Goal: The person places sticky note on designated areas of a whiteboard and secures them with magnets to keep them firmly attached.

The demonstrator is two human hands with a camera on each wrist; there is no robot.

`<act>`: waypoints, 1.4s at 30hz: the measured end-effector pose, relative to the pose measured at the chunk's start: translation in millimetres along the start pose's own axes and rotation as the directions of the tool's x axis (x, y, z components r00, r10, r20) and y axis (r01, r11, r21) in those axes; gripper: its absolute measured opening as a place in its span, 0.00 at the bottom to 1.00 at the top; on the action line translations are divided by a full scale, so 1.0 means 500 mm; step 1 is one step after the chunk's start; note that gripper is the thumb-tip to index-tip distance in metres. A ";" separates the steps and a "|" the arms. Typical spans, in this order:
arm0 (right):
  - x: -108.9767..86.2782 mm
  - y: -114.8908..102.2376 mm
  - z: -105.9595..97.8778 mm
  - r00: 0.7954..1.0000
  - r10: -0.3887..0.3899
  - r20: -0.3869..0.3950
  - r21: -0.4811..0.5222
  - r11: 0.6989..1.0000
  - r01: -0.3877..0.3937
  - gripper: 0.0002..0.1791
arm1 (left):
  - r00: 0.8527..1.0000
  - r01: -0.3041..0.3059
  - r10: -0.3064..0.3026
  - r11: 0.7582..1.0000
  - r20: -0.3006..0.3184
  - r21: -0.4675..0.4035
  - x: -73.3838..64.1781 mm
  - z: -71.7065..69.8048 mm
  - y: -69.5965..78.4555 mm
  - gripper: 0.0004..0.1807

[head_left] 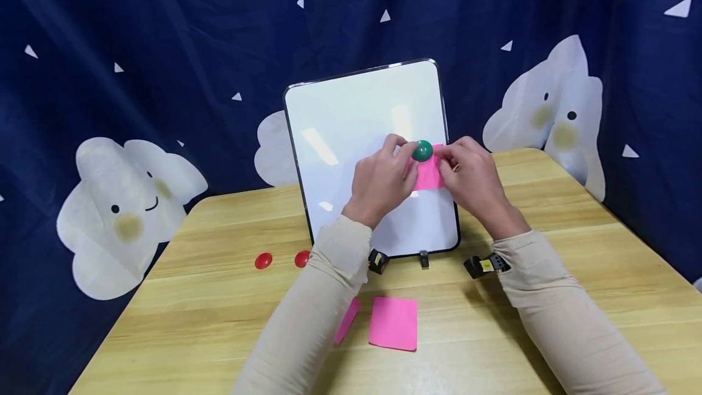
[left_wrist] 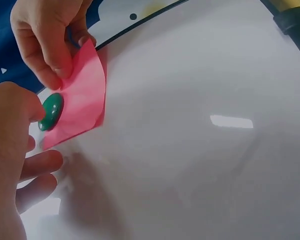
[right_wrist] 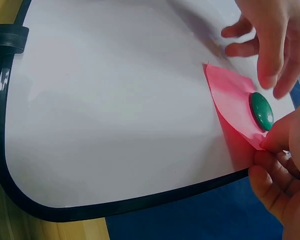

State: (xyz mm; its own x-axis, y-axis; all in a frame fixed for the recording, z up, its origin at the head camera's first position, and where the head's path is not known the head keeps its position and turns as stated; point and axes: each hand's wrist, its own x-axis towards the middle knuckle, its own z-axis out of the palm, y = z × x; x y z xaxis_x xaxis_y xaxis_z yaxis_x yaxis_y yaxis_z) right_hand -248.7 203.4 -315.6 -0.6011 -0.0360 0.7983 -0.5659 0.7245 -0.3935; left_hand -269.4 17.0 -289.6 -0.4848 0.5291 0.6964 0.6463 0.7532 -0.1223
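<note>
A white board (head_left: 351, 114) with a black frame stands tilted on the table. Against its right side is a pink sticky note (head_left: 428, 178), its lower part lifting off the board in the right wrist view. On the note's upper part sits a round green magnet (right_wrist: 262, 111). My left hand (head_left: 381, 181) has its fingertips right at the magnet's left edge, spread and not closed round it. With thumb and finger, my right hand (head_left: 474, 178) pinches the note's right edge, close to the board's frame.
Two red round magnets, one (head_left: 263, 261) and another (head_left: 302, 258), lie on the wooden table (head_left: 192, 322) left of the board. Nearer me are a flat pink note (head_left: 393, 323) and a second one (head_left: 347, 320) partly under my left sleeve. A dark blue curtain (head_left: 219, 17) hangs behind.
</note>
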 end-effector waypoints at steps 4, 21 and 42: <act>-0.002 0.002 -0.001 1.000 -0.008 -0.010 -0.010 1.000 0.008 0.10 | 1.000 0.009 -0.009 1.000 -0.011 -0.008 -0.020 -0.006 -0.008 0.16; -0.005 0.007 -0.014 0.998 0.049 -0.026 -0.034 0.998 -0.050 0.07 | 0.999 -0.041 0.040 0.997 -0.015 -0.071 -0.101 -0.032 -0.031 0.11; -0.061 0.000 -0.032 0.987 -0.006 0.158 -0.067 0.998 0.017 0.05 | 0.993 0.012 0.004 0.990 0.116 -0.138 -0.246 -0.045 -0.051 0.09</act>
State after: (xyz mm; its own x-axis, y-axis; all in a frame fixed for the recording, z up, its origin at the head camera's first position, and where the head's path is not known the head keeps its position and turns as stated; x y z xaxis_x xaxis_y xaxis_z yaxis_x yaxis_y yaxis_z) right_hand -221.3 215.6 -332.5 -0.6795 -0.1490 0.7184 -0.5369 0.7683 -0.3485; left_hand -213.1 -76.1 -356.3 -0.5474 0.5740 0.6089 0.7156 0.6984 -0.0151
